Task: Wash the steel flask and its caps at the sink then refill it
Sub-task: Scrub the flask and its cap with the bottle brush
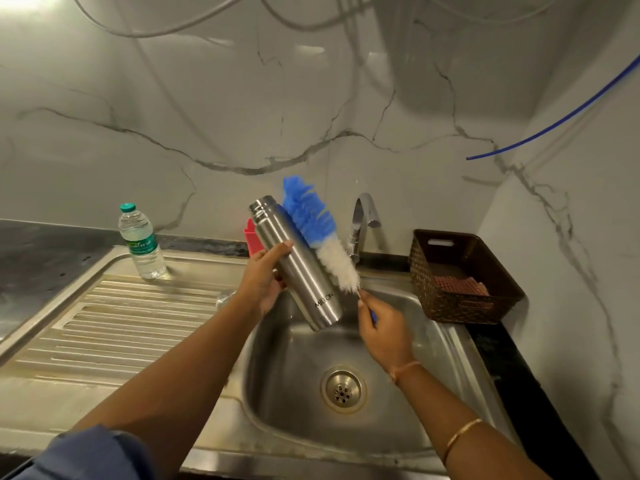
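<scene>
My left hand grips the uncapped steel flask above the sink — tilted; my right hand pinches the bottle brush handle — bristles beside the flask.

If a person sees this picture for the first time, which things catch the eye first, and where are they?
Most likely the blue and white bottle brush, held by the right hand beside the steel flask, not inside it. The left hand grips the open flask, tilted above the sink. A plastic water bottle stands on the drainboard at the left, and a brown basket sits at the right.
</scene>
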Motion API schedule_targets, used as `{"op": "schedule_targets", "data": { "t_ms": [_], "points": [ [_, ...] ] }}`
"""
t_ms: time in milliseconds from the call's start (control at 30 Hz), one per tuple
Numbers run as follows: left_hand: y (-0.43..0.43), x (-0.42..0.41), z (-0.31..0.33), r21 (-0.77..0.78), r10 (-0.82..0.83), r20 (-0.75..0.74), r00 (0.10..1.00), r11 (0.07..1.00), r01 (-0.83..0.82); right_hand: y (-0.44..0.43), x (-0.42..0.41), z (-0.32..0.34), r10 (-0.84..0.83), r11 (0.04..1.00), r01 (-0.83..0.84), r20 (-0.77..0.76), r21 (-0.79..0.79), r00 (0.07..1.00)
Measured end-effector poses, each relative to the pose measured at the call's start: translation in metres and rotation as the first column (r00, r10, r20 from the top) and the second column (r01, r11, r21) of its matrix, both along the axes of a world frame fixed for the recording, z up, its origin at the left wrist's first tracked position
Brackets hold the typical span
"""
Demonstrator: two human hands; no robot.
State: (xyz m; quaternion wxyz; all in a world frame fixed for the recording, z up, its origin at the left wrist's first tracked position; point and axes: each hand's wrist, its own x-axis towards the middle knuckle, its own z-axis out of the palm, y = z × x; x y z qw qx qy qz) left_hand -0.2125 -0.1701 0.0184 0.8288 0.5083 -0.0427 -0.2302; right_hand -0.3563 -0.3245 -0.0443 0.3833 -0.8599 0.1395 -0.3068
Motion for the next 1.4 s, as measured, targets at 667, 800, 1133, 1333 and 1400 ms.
{"op": "schedule_targets", "data": {
  "t_ms": [667,800,1133,1333,1400],
  "points": [
    [-0.016,-0.003,-0.007,-0.020,-0.036,-0.123,0.992,0.999,0.034,-0.013,0.025,0.044,0.110,0.974,-0.069,-0.183,0.215,0.977],
    [-0.014,0.005,-0.001,0.073,-0.006,-0.104,0.995,0.997,0.014,-0.025,0.009,0.035,0.087,0.962,-0.047,-0.136,0.270,0.987],
    [-0.013,0.011,-0.010,0.248,0.062,0.179,0.982,0.963,-0.106,0.000,0.005,0.008,0.077,0.941,-0.011,-0.183,0.339,0.980],
    [-0.018,0.005,-0.012,0.320,0.007,0.320,0.947,0.940,-0.115,-0.005,0.016,0.024,0.079,0.973,-0.040,-0.166,0.226,0.983],
    [-0.015,0.008,-0.008,0.302,0.018,0.348,0.937,0.944,-0.130,-0.017,0.002,0.004,0.073,0.980,-0.020,-0.266,0.199,0.961]
  ]
}}
